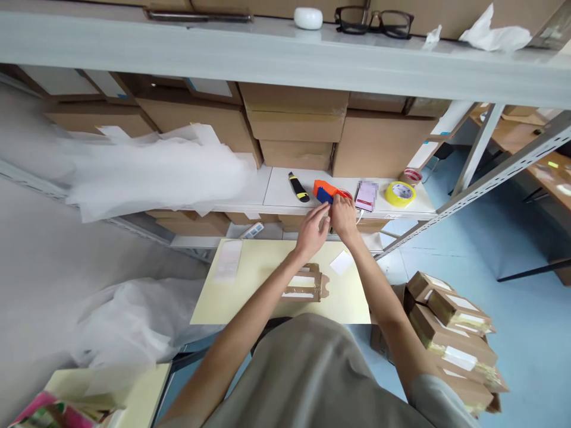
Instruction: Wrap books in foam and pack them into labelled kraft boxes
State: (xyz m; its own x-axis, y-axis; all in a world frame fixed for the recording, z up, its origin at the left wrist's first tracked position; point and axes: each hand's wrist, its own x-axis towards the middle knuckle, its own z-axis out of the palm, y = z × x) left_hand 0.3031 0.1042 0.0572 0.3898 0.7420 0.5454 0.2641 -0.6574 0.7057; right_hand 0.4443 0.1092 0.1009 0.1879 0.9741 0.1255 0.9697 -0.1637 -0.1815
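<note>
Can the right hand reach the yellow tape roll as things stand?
Probably yes: the right hand is at the orange-and-blue tool, but only the phone and cable lie between it and the yellow tape roll.

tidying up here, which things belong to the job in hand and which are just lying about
Probably the job:
orange-and-blue tape dispenser, at the right grip
cardboard box, on the table
yellow tape and knife, perhaps

Probably lying about:
glasses
phone
white case
crumpled tissue
</note>
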